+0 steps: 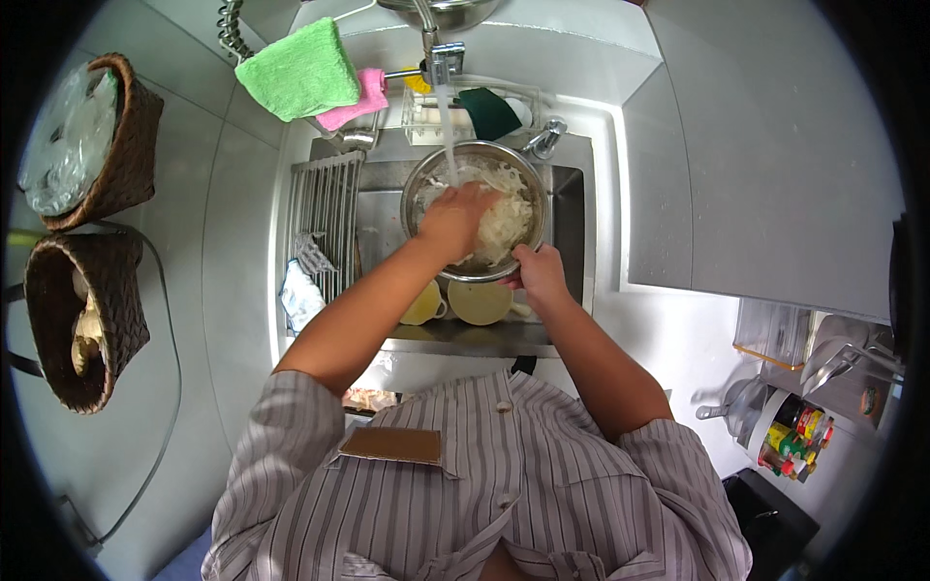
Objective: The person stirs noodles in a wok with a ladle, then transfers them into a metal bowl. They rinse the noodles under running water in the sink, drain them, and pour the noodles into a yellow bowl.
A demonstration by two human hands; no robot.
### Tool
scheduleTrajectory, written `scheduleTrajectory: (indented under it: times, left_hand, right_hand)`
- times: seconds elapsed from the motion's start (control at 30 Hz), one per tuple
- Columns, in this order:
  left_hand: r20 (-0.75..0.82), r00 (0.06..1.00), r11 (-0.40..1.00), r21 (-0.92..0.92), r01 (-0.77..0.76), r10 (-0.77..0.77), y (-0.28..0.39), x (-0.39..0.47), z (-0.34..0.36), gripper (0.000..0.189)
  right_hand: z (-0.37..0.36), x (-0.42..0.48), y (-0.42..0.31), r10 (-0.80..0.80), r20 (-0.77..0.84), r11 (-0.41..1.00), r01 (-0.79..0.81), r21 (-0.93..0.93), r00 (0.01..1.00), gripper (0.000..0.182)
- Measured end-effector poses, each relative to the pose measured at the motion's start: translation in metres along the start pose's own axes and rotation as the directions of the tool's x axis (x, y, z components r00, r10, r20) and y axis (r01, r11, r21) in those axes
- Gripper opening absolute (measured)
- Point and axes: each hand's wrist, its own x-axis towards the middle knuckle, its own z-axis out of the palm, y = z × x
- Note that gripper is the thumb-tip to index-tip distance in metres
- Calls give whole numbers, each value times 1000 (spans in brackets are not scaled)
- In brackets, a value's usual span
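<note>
A round steel bowl (pixel 540 174) is held over the sink (pixel 570 240), with pale, wet shreds of food (pixel 508 214) in it. From the faucet (pixel 440 65) a stream of water runs into the bowl. My left hand (pixel 458 218) is inside the bowl, its fingers among the shreds; the fingertips are partly hidden. At the bowl's lower right rim, my right hand (pixel 539 272) grips the edge, thumb on top. Below the bowl, in the sink, lie a yellowish cup (pixel 423 305) and a pale round vessel with a handle (pixel 479 301).
A metal drying rack (pixel 320 210) spans the sink's left side. Green (pixel 301 69) and pink cloths (pixel 356 102) hang near the faucet. A clear caddy (pixel 418 116) holds a dark green scouring pad (pixel 488 114). Woven baskets (pixel 131 290) hang at left; bottles (pixel 792 439) stand at right.
</note>
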Motion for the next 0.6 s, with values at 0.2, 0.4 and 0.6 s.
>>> scheduleTrajectory:
  times: [0.2,0.4,0.6]
  left_hand:
    - [-41,994,988,116,104,-100,15,-34,-26,91]
    - [-130,973,963,-217,159,-190,6,-13,17,78]
    - [-553,794,942,-330,69,-252,12,-1,13,48]
  right_hand:
    - [-3,-8,2,-16,-26,999,15,-30,1000,25]
    - [0,-2,10,-24,30,1000,25,-18,999,26]
    - [-1,-9,4,-34,36,999,34,-4,999,26]
